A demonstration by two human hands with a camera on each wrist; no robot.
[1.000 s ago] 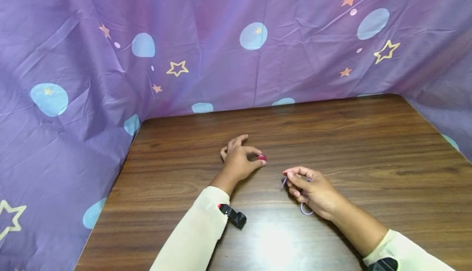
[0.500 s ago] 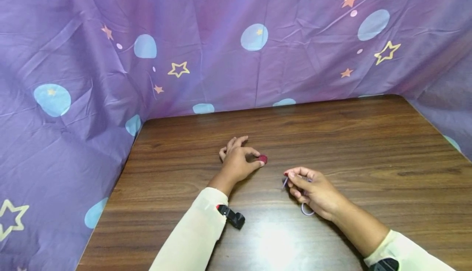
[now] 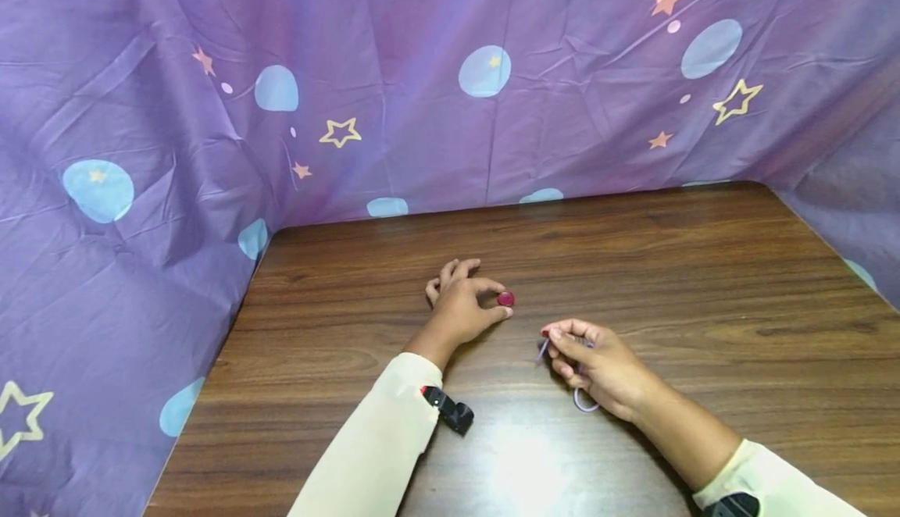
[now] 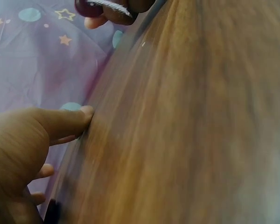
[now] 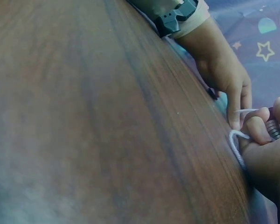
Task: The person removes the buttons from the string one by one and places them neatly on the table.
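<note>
Thumb and index finger of my left hand [image 3: 458, 310] pinch a small dark pink disc [image 3: 505, 298] close to the table top, its round face showing in the head view. The other left fingers are spread. In the left wrist view that disc is hidden by the hand. To the right, my right hand [image 3: 598, 365] grips a pale purple cord [image 3: 585, 401]; one short end hangs past the fingertips and a loop droops under the palm. A dark red round piece [image 4: 87, 8] sits at the right fingertips. The right wrist view shows a ridged silvery piece [image 5: 273, 129] among those fingers.
Both hands are over a brown wood-grain table [image 3: 668, 267]. A purple curtain [image 3: 408, 72] with stars and blue dots stands behind it and along its sides. A black wrist camera [image 3: 450, 411] juts from the left sleeve. Light glares off the table's near part.
My left hand has shifted slightly right with the disc. The disc has turned, and its smooth round face shows now. My right hand has hardly moved.
</note>
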